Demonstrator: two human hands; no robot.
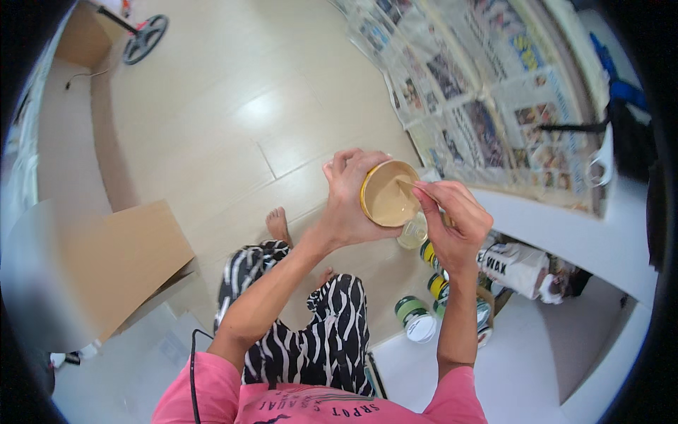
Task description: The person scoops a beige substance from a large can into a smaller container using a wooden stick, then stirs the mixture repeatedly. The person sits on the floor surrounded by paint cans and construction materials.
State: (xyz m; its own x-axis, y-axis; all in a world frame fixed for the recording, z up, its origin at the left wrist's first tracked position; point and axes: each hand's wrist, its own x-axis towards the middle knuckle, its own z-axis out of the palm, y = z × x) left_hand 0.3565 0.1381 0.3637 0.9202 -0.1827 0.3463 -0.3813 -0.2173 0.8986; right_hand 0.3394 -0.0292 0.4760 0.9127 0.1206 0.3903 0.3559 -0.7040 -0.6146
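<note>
My left hand (346, 205) is wrapped round a round tub (364, 194) with a yellow outer edge, tipped so that its mouth faces me. Inside lies a smooth, creamy beige liquid (385, 205), which looks like paint or wax. Between the thumb and fingers of my right hand (458, 219) is a thin, light stick (404, 184), its lower end down in the liquid. Just below the tub shows a clear round lid or container (412, 232), partly covered by my hands.
Newspaper sheets (452, 78) cover the surface at the right. Below it stand several green and yellow jars (415, 318) and a white bag (514, 267). A cardboard box (134, 254) is at the left. A black wheel-shaped base (146, 39) rests on the tiled floor at the far left.
</note>
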